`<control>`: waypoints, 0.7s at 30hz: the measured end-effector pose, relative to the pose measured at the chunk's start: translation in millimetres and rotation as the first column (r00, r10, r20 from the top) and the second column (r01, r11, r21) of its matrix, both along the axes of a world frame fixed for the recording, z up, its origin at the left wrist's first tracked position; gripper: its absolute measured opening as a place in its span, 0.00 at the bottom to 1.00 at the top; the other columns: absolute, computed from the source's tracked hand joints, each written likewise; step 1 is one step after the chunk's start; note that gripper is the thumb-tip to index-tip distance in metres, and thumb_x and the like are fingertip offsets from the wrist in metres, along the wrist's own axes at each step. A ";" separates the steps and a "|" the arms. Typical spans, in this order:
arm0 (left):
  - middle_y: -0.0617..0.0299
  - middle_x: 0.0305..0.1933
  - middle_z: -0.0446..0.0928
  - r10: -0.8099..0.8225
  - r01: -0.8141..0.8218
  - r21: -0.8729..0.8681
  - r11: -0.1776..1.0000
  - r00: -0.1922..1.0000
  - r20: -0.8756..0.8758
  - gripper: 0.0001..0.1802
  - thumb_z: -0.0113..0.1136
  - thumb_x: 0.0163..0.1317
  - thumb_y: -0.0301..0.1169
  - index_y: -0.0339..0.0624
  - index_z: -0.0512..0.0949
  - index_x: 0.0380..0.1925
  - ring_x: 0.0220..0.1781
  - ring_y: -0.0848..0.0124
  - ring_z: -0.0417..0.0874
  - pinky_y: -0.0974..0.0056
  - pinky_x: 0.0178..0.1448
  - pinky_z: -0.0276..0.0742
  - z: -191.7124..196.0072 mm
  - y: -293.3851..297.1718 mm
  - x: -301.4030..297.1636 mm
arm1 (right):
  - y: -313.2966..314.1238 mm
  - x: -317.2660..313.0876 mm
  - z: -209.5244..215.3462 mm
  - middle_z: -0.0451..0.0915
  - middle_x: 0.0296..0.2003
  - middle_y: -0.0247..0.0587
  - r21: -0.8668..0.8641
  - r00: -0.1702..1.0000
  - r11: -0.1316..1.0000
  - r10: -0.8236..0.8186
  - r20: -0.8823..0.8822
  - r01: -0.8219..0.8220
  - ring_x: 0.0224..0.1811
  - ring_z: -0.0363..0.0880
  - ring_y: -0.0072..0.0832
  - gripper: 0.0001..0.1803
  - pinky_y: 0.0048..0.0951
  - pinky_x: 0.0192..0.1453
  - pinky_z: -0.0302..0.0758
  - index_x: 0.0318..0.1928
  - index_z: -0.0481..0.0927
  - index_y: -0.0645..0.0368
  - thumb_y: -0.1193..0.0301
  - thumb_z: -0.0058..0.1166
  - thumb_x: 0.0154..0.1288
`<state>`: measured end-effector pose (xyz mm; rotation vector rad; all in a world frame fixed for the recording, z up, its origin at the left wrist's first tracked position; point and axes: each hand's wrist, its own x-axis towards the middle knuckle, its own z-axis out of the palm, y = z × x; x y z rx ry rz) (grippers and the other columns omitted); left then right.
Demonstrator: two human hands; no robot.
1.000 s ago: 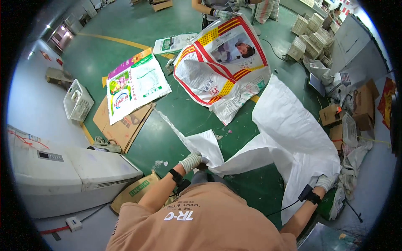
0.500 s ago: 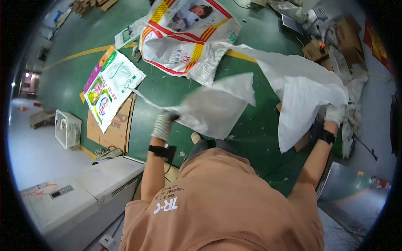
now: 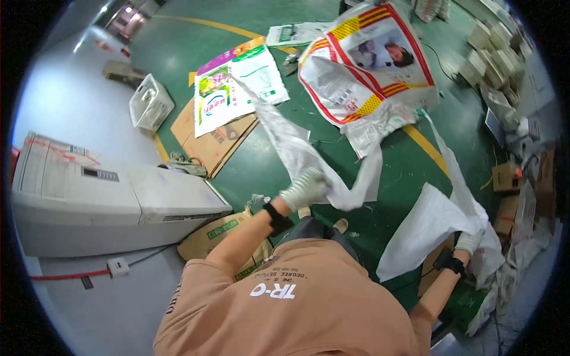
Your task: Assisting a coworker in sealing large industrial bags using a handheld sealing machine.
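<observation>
This seems to be a workshop or a warehouse: the green floor (image 3: pixel 184 44) has yellow lines (image 3: pixel 425 148), pale crates (image 3: pixel 490 64) are piled at the far right, and cardboard boxes (image 3: pixel 506 178) stand nearer, also on the right.

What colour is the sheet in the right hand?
The sheet in the right hand is white; the head view shows it best.

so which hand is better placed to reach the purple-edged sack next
Probably the left hand: it is nearer the purple-edged sack, while the right hand is farther off to the right. Both seem to hold white sheeting.
</observation>
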<state>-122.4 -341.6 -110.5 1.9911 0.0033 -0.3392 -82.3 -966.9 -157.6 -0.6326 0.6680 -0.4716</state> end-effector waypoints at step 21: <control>0.56 0.40 0.86 -0.935 0.699 0.623 0.351 0.301 0.190 0.11 0.61 0.53 0.36 0.48 0.88 0.33 0.45 0.56 0.86 0.53 0.51 0.80 -70.6 5.4 45.1 | 460.7 28.7 -7.1 0.81 0.51 0.56 -0.495 0.192 -0.359 0.623 -0.758 -0.792 0.49 0.80 0.39 0.31 0.36 0.56 0.75 0.65 0.69 0.70 0.59 0.51 0.73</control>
